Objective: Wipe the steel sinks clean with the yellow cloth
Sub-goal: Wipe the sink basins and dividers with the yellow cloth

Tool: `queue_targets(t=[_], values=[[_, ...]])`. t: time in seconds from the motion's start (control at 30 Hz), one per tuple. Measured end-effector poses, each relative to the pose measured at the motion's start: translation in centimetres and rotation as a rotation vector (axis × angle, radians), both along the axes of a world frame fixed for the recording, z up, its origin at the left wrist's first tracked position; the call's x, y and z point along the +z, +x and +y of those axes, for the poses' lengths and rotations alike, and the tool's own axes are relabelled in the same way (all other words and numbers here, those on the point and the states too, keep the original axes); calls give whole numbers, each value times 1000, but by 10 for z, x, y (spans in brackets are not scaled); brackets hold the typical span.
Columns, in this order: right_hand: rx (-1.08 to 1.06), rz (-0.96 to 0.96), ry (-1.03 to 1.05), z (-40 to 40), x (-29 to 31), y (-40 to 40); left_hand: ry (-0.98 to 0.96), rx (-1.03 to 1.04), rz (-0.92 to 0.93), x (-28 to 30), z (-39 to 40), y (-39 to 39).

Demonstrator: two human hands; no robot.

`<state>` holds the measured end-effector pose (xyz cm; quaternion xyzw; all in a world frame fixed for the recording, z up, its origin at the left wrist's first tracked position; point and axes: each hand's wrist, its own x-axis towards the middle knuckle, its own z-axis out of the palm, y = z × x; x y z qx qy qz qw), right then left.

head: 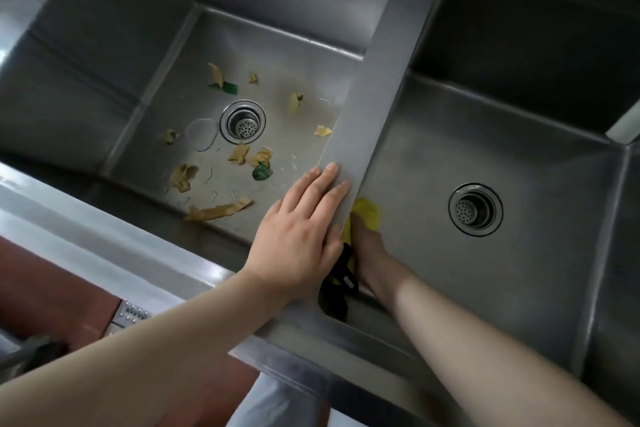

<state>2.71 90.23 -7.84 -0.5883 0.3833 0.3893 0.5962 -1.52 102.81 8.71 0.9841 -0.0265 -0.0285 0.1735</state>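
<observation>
Only the one head view here, looking down into two steel sinks side by side. The left hand [304, 218] lies flat with straight fingers on the divider [377, 87] between them, holding nothing, just bracing. The right hand [367, 246] is down in the right sink [519, 156], pressing the cloth [367, 215] against the inner wall right under the divider; its fingers are tucked behind the cloth and the ledge, so I can't really tell how they're curled, though it looks like it's bunching the cloth. A black strap thing [341, 281] hangs near that wrist, not sure what it is. The right sink looks pretty bare around its drain [475, 210]. The left sink [242, 87] is the messy one: yellow and green scraps [218, 211] scattered around its drain [243, 121], plus wet streaks. My worry from here: if the cloth goes into that sink as is, wiping could push the peel bits into the strainer and clog it, or just smear them around. Also the strap could dangle into the wet and drag across spots already wiped.
</observation>
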Motion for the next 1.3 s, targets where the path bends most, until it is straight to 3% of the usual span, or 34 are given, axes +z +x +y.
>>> queue_targets(t=[0.2, 0.37, 0.5, 0.93, 1.13, 1.3], values=[[49, 27, 75, -5, -24, 3, 14, 5, -5, 2, -1, -1], [85, 28, 62, -6, 6, 7, 5, 6, -21, 2, 0, -2], [-46, 76, 177, -4, 59, 10, 1, -9, -38, 1, 1, -1], [-1, -199, 142, -24, 130, -3, -12, 18, -27, 4, 0, -3], [132, -365, 124, -24, 134, 2, 5, 5, -21, 4, -1, -3], [128, -406, -42, -13, 121, 7, 18, -4, -5, 7, -2, -1]])
